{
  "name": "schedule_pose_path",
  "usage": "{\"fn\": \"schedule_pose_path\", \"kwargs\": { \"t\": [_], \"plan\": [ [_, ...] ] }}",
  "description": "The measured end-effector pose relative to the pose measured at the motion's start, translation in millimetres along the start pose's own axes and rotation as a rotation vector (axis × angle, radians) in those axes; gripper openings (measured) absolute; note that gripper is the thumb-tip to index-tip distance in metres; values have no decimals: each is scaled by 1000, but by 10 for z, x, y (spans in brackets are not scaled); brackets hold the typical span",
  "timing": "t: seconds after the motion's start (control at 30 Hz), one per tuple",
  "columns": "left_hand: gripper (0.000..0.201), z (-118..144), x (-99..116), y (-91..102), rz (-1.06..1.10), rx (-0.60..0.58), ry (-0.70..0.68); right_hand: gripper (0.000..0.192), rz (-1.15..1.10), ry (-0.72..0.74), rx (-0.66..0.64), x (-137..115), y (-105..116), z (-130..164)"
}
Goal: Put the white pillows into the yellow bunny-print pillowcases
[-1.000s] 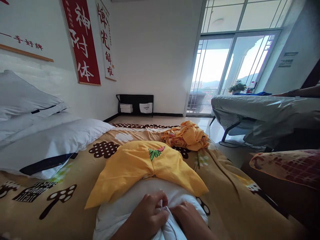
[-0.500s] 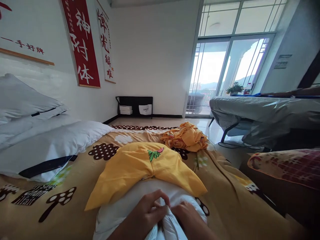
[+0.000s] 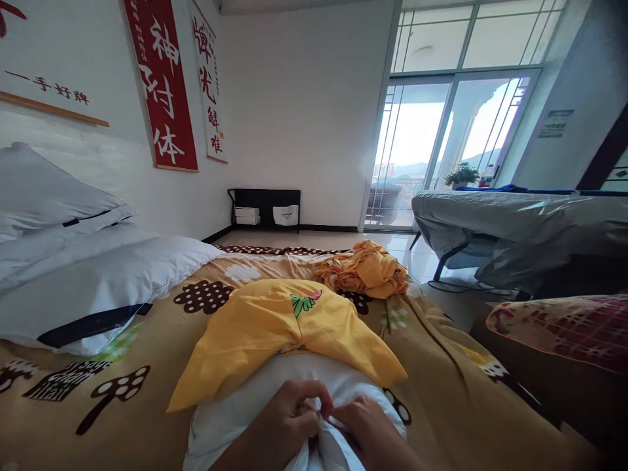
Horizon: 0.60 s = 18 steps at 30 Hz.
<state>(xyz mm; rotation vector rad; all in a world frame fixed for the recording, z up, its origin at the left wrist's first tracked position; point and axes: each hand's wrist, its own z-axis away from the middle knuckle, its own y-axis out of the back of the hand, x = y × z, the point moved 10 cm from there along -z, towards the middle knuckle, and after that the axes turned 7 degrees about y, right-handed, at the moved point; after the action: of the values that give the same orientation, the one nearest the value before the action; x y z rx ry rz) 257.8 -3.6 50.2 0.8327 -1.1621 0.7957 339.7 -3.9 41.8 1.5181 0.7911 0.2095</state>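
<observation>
- Bed surface (image 3: pixel 147 418): a tan sheet printed with brown mushroom shapes. It carries everything described below.
- White pillows (image 3: pixel 98 281): stacked at 9 o'clock in the head view, well apart from both hands. They are not in contact with the work.
- White pillow insert (image 3: pixel 230 418): lies at 6 o'clock, directly in front of the person, resting on the bed. Judged soft, light and compressible; it will sag if lifted by 1 corner. Judged best gripped at the bunched near edge, where the fabric gathers into folds.
- Yellow pillowcase (image 3: pixel 275 327): covers the far end of the insert, toward 12 o'clock, its open edge draped across the insert's middle. Thin cloth, judged limp and non-slippery; it should slide only if the insert is pinched narrow.
- Left hand (image 3: pixel 289 418): curled, palm down, fingers pinching a fold of the white fabric at the near edge. The forearm enters from 7 o'clock.
- Right hand (image 3: pixel 363 432): curled against the left hand, touching it, thumb and fingers closed on the same bunched fold. The forearm enters from 5 o'clock.
- Crumpled yellow cloth (image 3: pixel 366 268): sits at 1 o'clock on the far bed edge, well apart from the hands.
- Covered table (image 3: pixel 515 222): stands at 2 o'clock, off the bed.
</observation>
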Motion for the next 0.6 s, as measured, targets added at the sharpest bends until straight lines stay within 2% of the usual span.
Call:
{"fn": "schedule_pose_path", "kwargs": {
  "t": [0.13, 0.27, 0.37, 0.5, 0.6],
  "plan": [
    [21, 28, 25, -5, -33, 21, -52, 25, -52, 43, 114, -27, 71, 67],
    [36, 97, 93, -14, -262, 90, -70, 22, -29, 89, 203, -57, 129, 128],
    [38, 123, 112, -19, -360, 145, -45, 22, -60, 152, 281, -77, 146, 173],
    [42, 121, 228, -235, -393, 34, -149, 30, -71, 241, 462, -66, 249, 342],
    [43, 162, 362, -330, -388, 2, -167, 26, -92, 295, 620, -35, 420, 582]
  ]
}}
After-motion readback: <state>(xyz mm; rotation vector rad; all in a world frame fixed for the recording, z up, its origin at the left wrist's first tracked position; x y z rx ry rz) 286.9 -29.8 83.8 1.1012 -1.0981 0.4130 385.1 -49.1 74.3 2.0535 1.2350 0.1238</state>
